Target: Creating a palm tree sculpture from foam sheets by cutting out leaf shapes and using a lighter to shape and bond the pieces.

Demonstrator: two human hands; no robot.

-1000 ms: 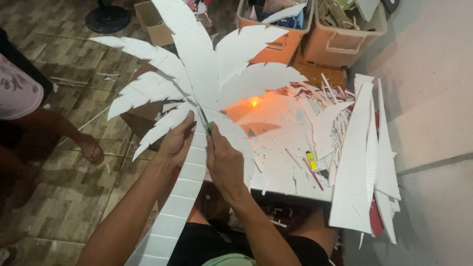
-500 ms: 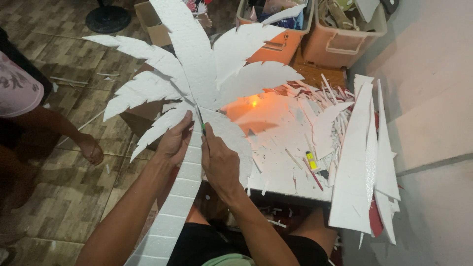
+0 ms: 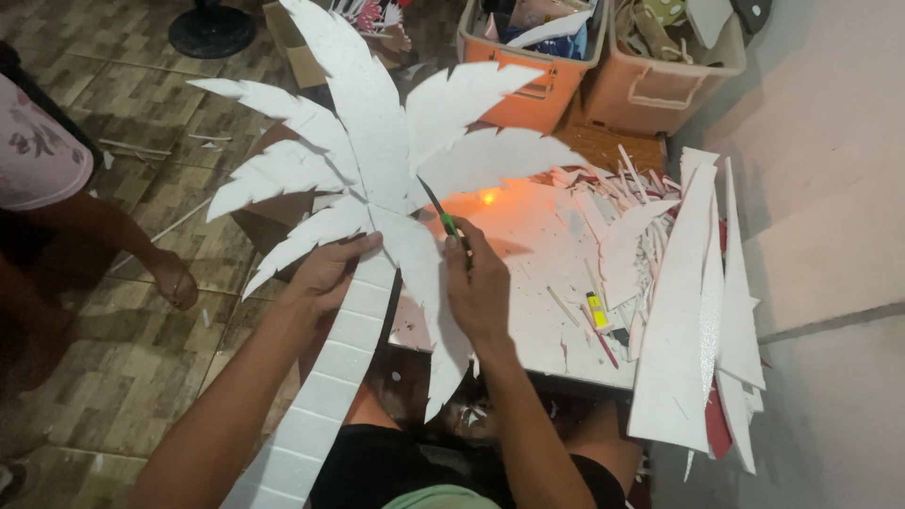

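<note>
A large white foam palm tree [image 3: 377,179] with several leaves and a ribbed trunk lies across a small white table [image 3: 537,245] and my lap. My left hand [image 3: 325,273] rests flat on the trunk just below the leaves, fingers spread. My right hand [image 3: 476,283] grips a green-handled craft knife [image 3: 443,217], its thin dark blade pointing up and left at the base of the upper right leaves. An orange glow shows on the table by the blade.
Foam offcuts and strips [image 3: 698,302] pile on the table's right side, with a small yellow tube [image 3: 597,311]. Two orange storage bins [image 3: 537,57] stand behind. Another person's leg and bare foot [image 3: 174,278] are on the tiled floor at left. A wall is at right.
The right hand has shifted right from the trunk's centre, and the knife blade now shows against the leaf bases. The left hand has stayed on the trunk.
</note>
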